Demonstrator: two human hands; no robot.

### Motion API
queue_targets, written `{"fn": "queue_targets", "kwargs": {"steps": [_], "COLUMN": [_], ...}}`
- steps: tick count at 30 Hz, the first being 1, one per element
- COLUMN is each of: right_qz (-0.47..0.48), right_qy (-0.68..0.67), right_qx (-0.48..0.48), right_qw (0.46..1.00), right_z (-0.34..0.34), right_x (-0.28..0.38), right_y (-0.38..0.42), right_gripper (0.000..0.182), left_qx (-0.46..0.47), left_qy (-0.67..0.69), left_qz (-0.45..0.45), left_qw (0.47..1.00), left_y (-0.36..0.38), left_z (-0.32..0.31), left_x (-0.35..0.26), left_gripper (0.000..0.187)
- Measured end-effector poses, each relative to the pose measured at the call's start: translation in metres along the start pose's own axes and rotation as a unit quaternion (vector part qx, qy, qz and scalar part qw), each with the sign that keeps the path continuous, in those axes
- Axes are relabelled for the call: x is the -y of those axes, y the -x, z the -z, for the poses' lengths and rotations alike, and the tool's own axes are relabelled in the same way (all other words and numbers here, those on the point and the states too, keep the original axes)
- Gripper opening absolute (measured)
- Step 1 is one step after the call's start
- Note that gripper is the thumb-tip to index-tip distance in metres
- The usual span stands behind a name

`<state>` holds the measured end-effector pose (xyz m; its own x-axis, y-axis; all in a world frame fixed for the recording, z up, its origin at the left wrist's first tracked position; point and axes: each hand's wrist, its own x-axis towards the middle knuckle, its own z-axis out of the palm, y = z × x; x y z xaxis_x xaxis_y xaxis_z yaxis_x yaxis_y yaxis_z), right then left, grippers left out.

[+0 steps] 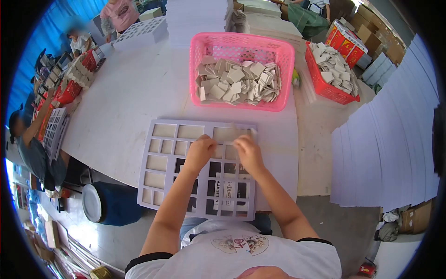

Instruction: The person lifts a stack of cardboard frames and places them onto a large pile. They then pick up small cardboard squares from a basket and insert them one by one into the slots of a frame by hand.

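Head view: both hands — left hand (199, 151), right hand (247, 153) — press fingers onto the lavender cut-out cardboard frame (162, 179) on the white desk (125, 107); far and left cells hold beige inserts, near-right ones gape unfilled.

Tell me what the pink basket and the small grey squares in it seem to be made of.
The pink basket looks like moulded plastic: glossy, with perforated lattice walls. The grey squares look like matte cardboard or greyboard: flat, stiff, dull, though the exact stock is unclear.
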<state>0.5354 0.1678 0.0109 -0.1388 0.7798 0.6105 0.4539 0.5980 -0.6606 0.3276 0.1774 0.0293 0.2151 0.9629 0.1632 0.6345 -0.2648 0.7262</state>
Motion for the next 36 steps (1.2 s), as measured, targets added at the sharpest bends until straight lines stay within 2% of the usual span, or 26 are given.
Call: {"fn": "queue_targets", "kwargs": {"steps": [1, 3, 4, 7, 10, 16, 19, 25, 28, 31, 34, 36], "right_qz": [-0.096, -0.281, -0.306, -0.391, -0.379, -0.273, -0.333, -0.329, -0.175, -0.17, -0.127, -0.138], "right_qy": [-0.062, -0.182, -0.206, -0.189, -0.173, -0.015, -0.048, -0.049, 0.117, 0.231, 0.197, 0.103], "right_qx": [-0.014, -0.043, -0.057, 0.021, 0.019, -0.026, -0.023, -0.005, -0.029, 0.08, 0.096, -0.014], "right_qw": [0.993, 0.941, 0.928, 0.901, 0.909, 0.962, 0.942, 0.943, 0.977, 0.955, 0.967, 0.985], "right_z": [0.005, 0.022, 0.028, 0.043, 0.041, 0.028, 0.029, 0.031, 0.019, 0.026, 0.036, 0.04], "right_x": [0.0, 0.013, 0.014, -0.006, -0.014, -0.01, -0.013, -0.011, -0.017, 0.004, 0.0, -0.017], "right_y": [0.001, -0.003, -0.003, 0.011, 0.022, 0.024, 0.023, 0.022, 0.032, 0.03, 0.037, 0.042], "right_gripper": [0.028, 0.02, 0.014, 0.018, 0.014, 0.011, 0.011, 0.011, 0.015, 0.02, 0.022, 0.025], "left_qx": [0.014, -0.001, -0.007, -0.056, -0.047, -0.1, -0.096, -0.062, -0.057, -0.075, -0.091, -0.095], "left_qy": [-0.002, -0.047, -0.069, -0.071, -0.095, -0.058, -0.073, -0.09, -0.086, -0.035, -0.027, -0.028], "left_qz": [0.002, -0.017, -0.028, -0.066, -0.067, -0.074, -0.053, -0.027, -0.014, -0.024, -0.071, -0.115], "left_qw": [1.0, 0.999, 0.997, 0.994, 0.992, 0.991, 0.991, 0.994, 0.995, 0.996, 0.993, 0.988], "left_y": [0.0, 0.005, 0.008, 0.017, 0.019, 0.01, 0.007, 0.008, 0.003, -0.005, -0.02, -0.035], "left_z": [0.001, 0.001, -0.001, -0.013, -0.016, -0.027, -0.027, -0.025, -0.022, -0.026, -0.038, -0.054], "left_x": [-0.001, -0.005, -0.006, 0.0, -0.002, -0.011, -0.015, -0.018, -0.018, -0.022, -0.034, -0.042], "left_gripper": [0.021, 0.021, 0.021, 0.018, 0.023, 0.019, 0.015, 0.013, 0.012, 0.011, 0.012, 0.014]}}
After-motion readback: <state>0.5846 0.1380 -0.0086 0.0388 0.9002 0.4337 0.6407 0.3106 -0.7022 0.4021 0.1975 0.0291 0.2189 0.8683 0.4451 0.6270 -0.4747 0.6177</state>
